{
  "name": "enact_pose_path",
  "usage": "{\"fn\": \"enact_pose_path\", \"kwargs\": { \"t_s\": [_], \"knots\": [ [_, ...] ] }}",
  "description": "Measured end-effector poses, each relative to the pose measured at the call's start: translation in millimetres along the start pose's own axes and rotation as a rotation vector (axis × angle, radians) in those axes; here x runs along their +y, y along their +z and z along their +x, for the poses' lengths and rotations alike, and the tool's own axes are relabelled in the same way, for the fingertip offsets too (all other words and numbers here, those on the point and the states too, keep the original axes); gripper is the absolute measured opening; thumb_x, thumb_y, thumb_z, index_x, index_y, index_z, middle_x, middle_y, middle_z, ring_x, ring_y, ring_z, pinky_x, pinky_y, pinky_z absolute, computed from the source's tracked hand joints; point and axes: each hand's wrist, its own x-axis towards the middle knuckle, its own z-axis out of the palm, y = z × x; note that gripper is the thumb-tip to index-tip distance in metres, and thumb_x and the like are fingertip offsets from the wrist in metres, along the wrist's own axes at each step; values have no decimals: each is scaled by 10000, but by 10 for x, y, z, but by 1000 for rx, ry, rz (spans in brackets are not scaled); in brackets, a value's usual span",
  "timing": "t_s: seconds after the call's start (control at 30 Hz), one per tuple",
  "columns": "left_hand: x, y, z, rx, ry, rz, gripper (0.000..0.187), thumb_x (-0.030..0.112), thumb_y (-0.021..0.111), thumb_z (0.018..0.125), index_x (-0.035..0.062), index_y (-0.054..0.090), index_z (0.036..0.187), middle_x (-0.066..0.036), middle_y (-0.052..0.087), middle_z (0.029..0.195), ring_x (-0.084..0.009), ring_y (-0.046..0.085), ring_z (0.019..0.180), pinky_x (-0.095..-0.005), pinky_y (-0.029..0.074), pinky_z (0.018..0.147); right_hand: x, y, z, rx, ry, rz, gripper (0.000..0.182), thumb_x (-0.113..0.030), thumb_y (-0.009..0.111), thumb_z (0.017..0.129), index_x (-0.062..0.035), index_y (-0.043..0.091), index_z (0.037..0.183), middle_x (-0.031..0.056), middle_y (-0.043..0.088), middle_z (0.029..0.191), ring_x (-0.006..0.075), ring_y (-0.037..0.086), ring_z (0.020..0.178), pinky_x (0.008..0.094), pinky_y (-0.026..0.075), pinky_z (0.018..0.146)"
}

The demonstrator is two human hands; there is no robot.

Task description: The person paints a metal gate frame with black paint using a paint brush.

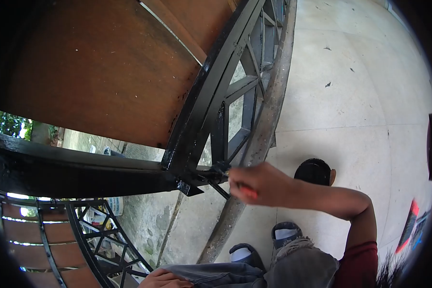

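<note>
My right hand is closed around a paintbrush with a red-orange handle, slightly blurred. The brush's dark head touches, or lies very close to, the black metal frame where its bars meet; the exact contact is hard to make out. Parts of the frame shine as if wet. At the bottom edge, my left hand rests on my grey jeans with its fingers laid out, partly cut off by the view. Beside my right forearm, a round black container sits on the floor.
Brown panels fill the frame at upper left. A latticed metal section runs along a raised floor edge. More black framework stands at lower left. Pale tiles lie to the right, with a red object near the edge.
</note>
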Motion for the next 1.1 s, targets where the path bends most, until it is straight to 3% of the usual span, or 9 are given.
{"fn": "enact_pose_path", "kwargs": {
  "t_s": [0.07,0.2,0.33,0.43,0.57,0.73,0.83,0.93,1.1],
  "knots": [
    [227,-39,270,-75,-73,71,238,243,662,865,88,719,1036,-85,711,1018,-241,665,951,-412,531,822,49,-166,132,69,354,328,175,-132,719,898,-73,556,920,86,625,742,190,659,574,327,515,453],
    [518,-72,497,-204,-221,205,259,234,663,860,81,721,1061,-87,715,1032,-243,665,966,-405,533,840,22,-219,156,477,-110,-411,131,-67,653,924,-52,523,927,92,598,649,189,642,530,317,503,457],
    [644,-88,291,-340,-365,333,281,226,663,856,74,722,1085,-90,719,1046,-244,664,980,-398,535,859,50,132,-72,197,-96,-253,118,-33,625,925,-36,508,917,86,576,616,183,624,508,305,496,451],
    [741,-175,356,-451,-215,478,300,218,722,790,78,730,1055,-81,707,1065,-261,645,1017,-385,540,860,9,-64,56,169,312,346,179,-67,641,934,-31,496,834,46,521,608,184,568,480,307,465,417],
    [822,-123,376,-434,-258,474,283,201,727,765,74,737,1019,-68,701,1062,-277,645,1006,-375,535,869,-9,-282,202,514,-9,-269,172,-75,632,942,-49,512,822,51,529,620,175,551,476,338,478,435],
    [764,-124,362,-440,-273,495,281,212,722,769,72,739,1011,-63,699,1056,-266,642,996,-362,528,878,-2,156,24,176,-36,-115,203,-66,681,915,-37,500,828,60,579,631,179,614,536,310,456,434],
    [671,-131,298,-452,-295,459,316,228,721,765,62,725,1033,-69,697,1066,-263,637,1016,-376,524,885,-19,-176,287,60,427,339,160,-61,638,898,-30,487,853,84,602,670,217,644,539,354,447,457],
    [704,-181,327,-485,-158,500,351,237,711,769,60,704,1072,-70,693,1087,-264,632,1032,-383,510,913,-138,-296,404,380,181,79,165,-81,641,907,-48,491,846,76,601,668,211,637,530,344,457,453],
    [671,-195,212,-518,-176,533,410,267,736,746,73,691,1105,-54,688,1116,-267,627,1044,-385,498,937,-135,380,61,119,126,42,157,-98,644,926,-71,515,842,85,598,627,208,622,495,345,479,448]
  ]
}}
